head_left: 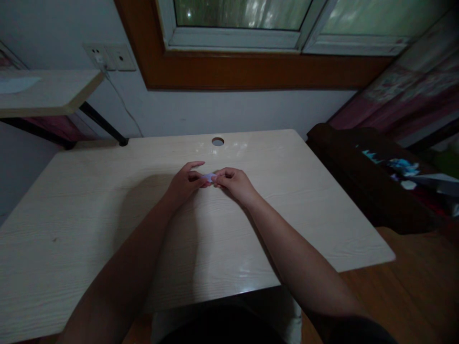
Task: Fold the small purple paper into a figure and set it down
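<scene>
Between my two hands is a small pale lilac piece, perhaps folded paper (208,177), just above the table's middle. My left hand (185,182) pinches its left end between thumb and fingers, with the index finger stretched out away from it. On the other end, my right hand (233,181) is closed, thumb against the fingers. Both hands cover much of the piece, so its full shape is hidden.
The pale wood-grain table (287,210) has a round cable hole (218,141) near its back edge. A raised shelf (46,93) on black legs stands at the back left. Beyond the right edge is a dark brown piece of furniture (358,177) with several items on it.
</scene>
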The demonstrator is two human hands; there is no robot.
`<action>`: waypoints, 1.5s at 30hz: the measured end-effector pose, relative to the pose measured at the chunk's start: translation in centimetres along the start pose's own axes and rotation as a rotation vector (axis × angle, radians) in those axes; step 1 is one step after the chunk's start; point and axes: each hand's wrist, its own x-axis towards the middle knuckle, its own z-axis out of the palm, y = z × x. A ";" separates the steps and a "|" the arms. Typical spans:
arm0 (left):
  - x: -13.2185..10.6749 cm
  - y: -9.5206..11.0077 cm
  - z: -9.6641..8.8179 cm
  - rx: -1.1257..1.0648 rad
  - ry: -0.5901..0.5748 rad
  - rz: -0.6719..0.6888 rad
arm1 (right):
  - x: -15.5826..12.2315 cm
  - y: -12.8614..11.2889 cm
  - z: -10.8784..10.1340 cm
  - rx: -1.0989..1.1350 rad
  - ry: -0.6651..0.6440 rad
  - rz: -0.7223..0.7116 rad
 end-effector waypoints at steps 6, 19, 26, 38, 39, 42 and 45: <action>-0.1 0.0 -0.3 -0.052 -0.030 0.040 | 0.1 -0.1 0.0 0.091 0.005 0.023; 0.2 -0.8 0.2 0.049 0.012 0.096 | -0.6 -0.4 0.5 -0.167 -0.039 -0.075; 0.1 -0.6 -0.1 0.012 0.007 0.108 | -0.9 -1.0 0.5 -0.236 -0.044 -0.084; 0.1 -0.4 -0.4 -0.105 0.044 0.109 | -0.5 -0.9 0.1 0.074 -0.026 0.039; 0.1 -0.4 -0.4 -0.101 0.046 0.112 | -0.5 -0.9 0.1 0.078 -0.025 0.043; 0.0 -0.3 -0.4 -0.093 0.061 0.113 | -0.5 -1.0 -0.1 0.120 -0.037 0.050; -0.1 -0.2 -0.5 -0.087 0.073 0.104 | -0.4 -1.1 -0.3 0.171 -0.042 0.049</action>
